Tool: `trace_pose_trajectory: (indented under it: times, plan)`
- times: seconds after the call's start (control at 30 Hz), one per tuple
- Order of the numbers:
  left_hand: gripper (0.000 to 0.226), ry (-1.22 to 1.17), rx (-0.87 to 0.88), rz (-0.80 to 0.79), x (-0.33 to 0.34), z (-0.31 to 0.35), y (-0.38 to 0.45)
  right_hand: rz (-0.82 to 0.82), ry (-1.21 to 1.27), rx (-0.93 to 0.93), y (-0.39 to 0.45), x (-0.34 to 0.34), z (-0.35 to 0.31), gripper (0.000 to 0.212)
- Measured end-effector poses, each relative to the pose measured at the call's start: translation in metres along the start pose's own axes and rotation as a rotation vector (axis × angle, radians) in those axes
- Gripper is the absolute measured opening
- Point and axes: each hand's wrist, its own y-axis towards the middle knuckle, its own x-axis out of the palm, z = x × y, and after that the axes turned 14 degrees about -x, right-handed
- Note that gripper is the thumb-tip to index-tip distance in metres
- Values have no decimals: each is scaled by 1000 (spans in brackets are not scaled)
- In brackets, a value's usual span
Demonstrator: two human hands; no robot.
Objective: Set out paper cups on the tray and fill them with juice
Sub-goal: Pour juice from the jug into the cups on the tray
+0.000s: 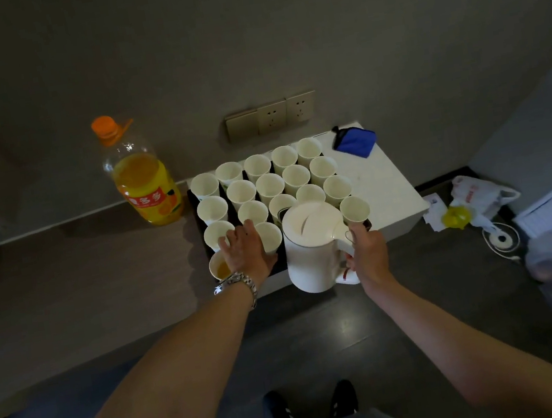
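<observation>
Several white paper cups (269,186) stand in rows on a dark tray (193,200). The front-left cup (219,267) holds orange juice. My left hand (245,248) reaches over the tray's front, its fingers curled round a cup that it mostly hides, beside the juice cup. My right hand (364,249) grips the handle of a white lidded kettle (313,246), held upright at the tray's front right edge. A large juice bottle (143,179) with an orange cap stands left of the tray.
The tray sits on a white counter (387,187) against the wall, with a blue pouch (354,140) at its back right. Wall sockets (270,115) are above. A brown ledge (78,269) extends left. Plastic bags (479,198) and a cable lie on the floor at right.
</observation>
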Motion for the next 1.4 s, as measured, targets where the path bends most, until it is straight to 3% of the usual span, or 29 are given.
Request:
trace_pose_trajectory:
  times: [0.73,0.93,1.13,1.4]
  plan:
    - [76,-118,58,45,-8,-9,-7,20,23,-9,-1,0,12,30]
    - [80,-323,120,54,-15,-14,-18,4,-26,-21,-7,-7,15,33]
    - [80,-563,102,-53,-25,-17,-27,3,-98,-51,-6,-10,13,36]
    - [74,-651,119,-66,-27,-24,-29,-81,-265,-62,0,-13,-1,30]
